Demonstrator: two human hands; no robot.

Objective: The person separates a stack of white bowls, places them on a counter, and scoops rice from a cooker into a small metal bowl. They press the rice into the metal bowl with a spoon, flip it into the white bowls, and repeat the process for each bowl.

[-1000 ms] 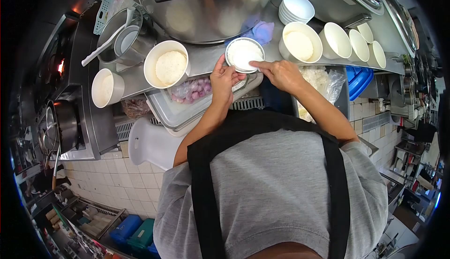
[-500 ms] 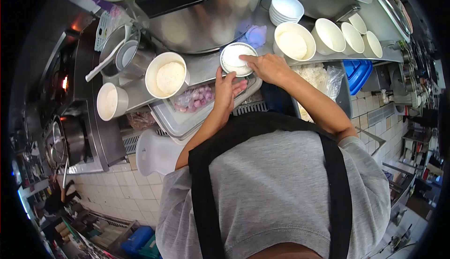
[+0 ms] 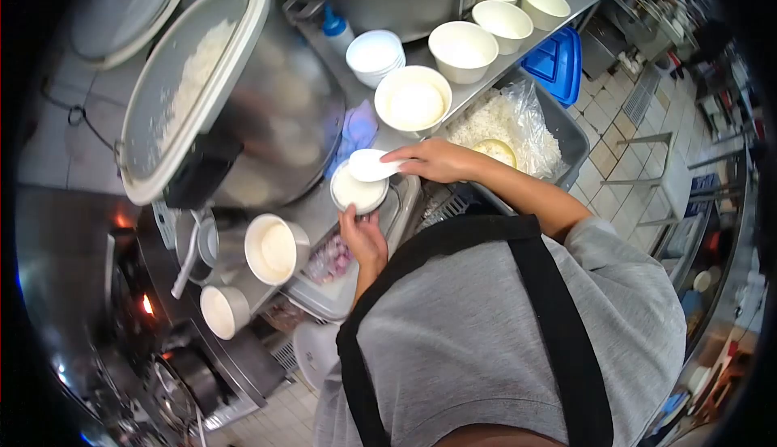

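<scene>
This is a busy kitchen with a shiny steel counter [image 3: 318, 210] and a pale tile floor [image 3: 622, 135]. A big round rice cooker [image 3: 267, 115] sits on the counter. It is smooth metal, and its lid is up with sticky white rice on it.

Just in front of the cooker is a small round bowl [image 3: 358, 192] packed flat with white rice. The left hand [image 3: 363, 238] holds the bowl's near side, with its fingers curled on the rim. The right hand [image 3: 435, 160] is just above the bowl. Its fingers are pressed together on a flat white scoop [image 3: 371, 165].

To the right of the cooker stand white paper tubs [image 3: 414, 100], and past them lies a crinkly clear bag of rice [image 3: 508, 119].
</scene>
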